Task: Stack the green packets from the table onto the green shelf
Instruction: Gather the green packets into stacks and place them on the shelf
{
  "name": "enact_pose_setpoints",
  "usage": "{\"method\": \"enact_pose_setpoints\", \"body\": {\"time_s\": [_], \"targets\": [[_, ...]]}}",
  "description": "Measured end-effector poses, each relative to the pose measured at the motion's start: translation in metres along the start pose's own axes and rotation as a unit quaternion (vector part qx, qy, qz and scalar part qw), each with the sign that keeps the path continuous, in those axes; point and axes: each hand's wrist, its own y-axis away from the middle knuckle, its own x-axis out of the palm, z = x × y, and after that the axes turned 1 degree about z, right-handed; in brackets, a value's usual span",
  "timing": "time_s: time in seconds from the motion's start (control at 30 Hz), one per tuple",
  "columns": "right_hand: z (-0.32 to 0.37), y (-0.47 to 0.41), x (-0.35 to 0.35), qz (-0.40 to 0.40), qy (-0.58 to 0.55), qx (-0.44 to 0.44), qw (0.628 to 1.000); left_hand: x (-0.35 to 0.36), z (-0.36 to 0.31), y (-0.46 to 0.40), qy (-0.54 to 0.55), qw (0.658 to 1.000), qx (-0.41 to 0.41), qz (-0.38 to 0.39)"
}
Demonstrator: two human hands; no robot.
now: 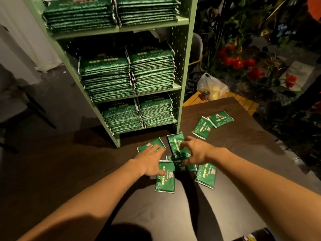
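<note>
Several green packets lie scattered on the dark table [234,145]. My left hand [150,160] reaches with straight fingers over a packet [149,145] at the left, its thumb on a nearer packet [165,180]. My right hand [192,150] hovers with curled fingers over an upright-lying packet [175,141] and a darker one [182,165] below it; whether it grips either is unclear. Another packet [205,173] lies to the right, and two more [202,127] [220,118] farther back. The green shelf [185,70] stands behind, its levels filled with packet stacks [107,79].
A plastic bag [212,86] and a can [205,95] sit on a yellow wooden surface [246,103] beyond the table. Red flowers [238,62] and dark plants fill the right background. A white curtain hangs at the far left.
</note>
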Motion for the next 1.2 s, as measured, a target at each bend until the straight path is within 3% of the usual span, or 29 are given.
{"method": "enact_pose_setpoints", "body": {"time_s": [0.23,0.37,0.73,1.0,1.2], "targets": [[0.002,-0.042,0.053,0.038,0.009,0.035,0.999,0.039,0.01,-0.036,0.031,0.991,-0.132,-0.011],[0.0,-0.058,0.074,0.056,0.042,0.057,0.996,0.049,0.019,-0.047,0.039,0.985,-0.165,0.0],[-0.001,-0.062,0.104,0.035,0.056,0.052,0.996,0.062,0.023,-0.074,0.034,0.984,-0.169,0.035],[0.005,-0.042,0.123,-0.035,0.033,0.068,0.997,0.083,0.01,-0.047,0.043,0.99,-0.114,-0.075],[0.023,-0.009,0.143,-0.045,0.037,0.084,0.995,0.108,0.006,-0.014,0.068,0.987,-0.108,-0.103]]}}
